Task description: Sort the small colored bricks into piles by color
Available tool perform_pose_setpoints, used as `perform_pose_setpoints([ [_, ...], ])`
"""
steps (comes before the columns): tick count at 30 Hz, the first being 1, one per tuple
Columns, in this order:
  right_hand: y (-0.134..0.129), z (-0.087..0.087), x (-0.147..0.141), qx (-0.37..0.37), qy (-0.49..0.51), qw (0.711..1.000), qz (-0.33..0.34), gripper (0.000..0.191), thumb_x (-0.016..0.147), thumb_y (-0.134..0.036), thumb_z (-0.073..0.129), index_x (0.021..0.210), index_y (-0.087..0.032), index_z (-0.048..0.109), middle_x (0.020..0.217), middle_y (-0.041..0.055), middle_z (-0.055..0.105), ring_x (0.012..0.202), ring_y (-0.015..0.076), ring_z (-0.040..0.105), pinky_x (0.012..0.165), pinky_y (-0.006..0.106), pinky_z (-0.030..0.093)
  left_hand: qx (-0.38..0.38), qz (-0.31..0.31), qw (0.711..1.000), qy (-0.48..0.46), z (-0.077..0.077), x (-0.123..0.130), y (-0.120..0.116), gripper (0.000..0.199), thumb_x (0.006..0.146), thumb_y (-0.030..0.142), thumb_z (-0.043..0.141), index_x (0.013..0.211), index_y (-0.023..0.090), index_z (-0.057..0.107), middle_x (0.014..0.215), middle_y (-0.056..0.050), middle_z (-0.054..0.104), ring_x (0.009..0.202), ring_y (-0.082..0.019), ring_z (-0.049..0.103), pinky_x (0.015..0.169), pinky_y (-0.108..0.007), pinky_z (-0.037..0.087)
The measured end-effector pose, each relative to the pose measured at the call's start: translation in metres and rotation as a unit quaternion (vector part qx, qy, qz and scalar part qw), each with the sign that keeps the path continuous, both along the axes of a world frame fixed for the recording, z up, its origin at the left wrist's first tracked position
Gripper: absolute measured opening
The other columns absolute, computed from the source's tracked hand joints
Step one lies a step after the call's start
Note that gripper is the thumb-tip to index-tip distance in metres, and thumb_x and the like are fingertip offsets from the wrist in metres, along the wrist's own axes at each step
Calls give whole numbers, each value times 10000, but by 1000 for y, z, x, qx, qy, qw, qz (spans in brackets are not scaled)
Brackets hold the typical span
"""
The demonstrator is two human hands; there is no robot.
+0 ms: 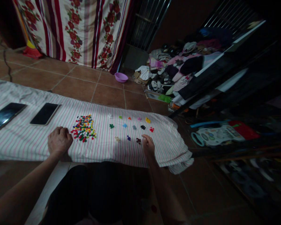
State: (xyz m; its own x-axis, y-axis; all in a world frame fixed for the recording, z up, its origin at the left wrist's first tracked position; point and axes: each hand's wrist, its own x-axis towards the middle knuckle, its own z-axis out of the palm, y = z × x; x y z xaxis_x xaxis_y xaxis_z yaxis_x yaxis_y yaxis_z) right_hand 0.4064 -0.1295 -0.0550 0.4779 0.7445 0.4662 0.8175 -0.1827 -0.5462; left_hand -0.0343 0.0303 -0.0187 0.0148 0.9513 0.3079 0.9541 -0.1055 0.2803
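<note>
your two hands are by the small bright bits on the striped cloth.

your left hand rests just beside the big mixed pile, with its fingers bent; you can't tell if it has a bit in it. your right hand is curled just beside the brown bits, and its grip is too small to tell. in that near row are also tan bits and dark blue bits. more little color groups sit in two rows past them. two phones lie left of the pile. farther off, a purple bowl is on the tile floor, near a flower curtain.
</note>
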Motion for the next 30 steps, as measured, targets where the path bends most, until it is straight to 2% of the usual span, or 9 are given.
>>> perform_pose_setpoints([
  [2, -2, -1, 8, 32, -29, 998, -42, 386, 924, -354, 355, 982, -178, 693, 1056, 110, 705, 1035, 240, 603, 962, 417, 436, -1, 5, 1000, 6, 1, 1, 0, 311, 865, 245, 416, 1007, 89, 645, 1163, -213, 629, 1083, -330, 594, 897, -458, 444],
  [4, -3, -3, 18, 26, -59, 997, -49, 342, 912, -350, 404, 941, -178, 698, 1035, 110, 708, 1033, 248, 593, 975, 429, 411, -2, 10, 1000, 7, 1, 1, 0, 295, 854, 239, 432, 1003, 93, 641, 1165, -199, 634, 1078, -322, 595, 899, -457, 448],
  [8, -2, -10, 34, -19, -92, 996, -6, 276, 887, -334, 469, 905, -184, 700, 1013, 105, 699, 1024, 249, 567, 954, 421, 402, -3, 3, 1000, 3, -2, -1, 1, 276, 856, 231, 442, 1002, 104, 640, 1159, -178, 640, 1080, -309, 598, 905, -455, 450],
  [14, 3, -16, 45, -52, -90, 994, 31, 236, 888, -300, 452, 884, -194, 663, 946, 87, 670, 947, 236, 539, 913, 396, 395, 18, 11, 999, -25, -8, -1, 2, 288, 847, 234, 450, 1026, 126, 649, 1204, -203, 623, 1139, -336, 578, 945, -496, 426],
  [22, 1, -23, 55, -44, -93, 994, -30, 187, 868, -256, 415, 761, -212, 562, 831, 80, 604, 879, 243, 501, 878, 406, 366, 8, 6, 1000, -27, -9, -2, 3, 279, 849, 234, 445, 1027, 128, 631, 1218, -191, 614, 1152, -337, 572, 944, -487, 428],
  [27, -1, -30, 58, -18, -103, 987, -121, 188, 866, -278, 422, 744, -213, 550, 819, 99, 594, 871, 259, 489, 859, 414, 353, 12, 1, 1000, -20, -10, -2, 3, 279, 850, 230, 443, 1029, 118, 626, 1214, -194, 615, 1136, -342, 575, 944, -495, 428],
  [30, -1, -31, 62, -24, -102, 989, -106, 179, 854, -280, 421, 743, -218, 546, 819, 98, 613, 868, 260, 500, 851, 408, 354, 18, -2, 1000, -13, -11, -3, 3, 271, 846, 230, 448, 1016, 116, 626, 1209, -188, 616, 1119, -339, 579, 934, -491, 433],
])
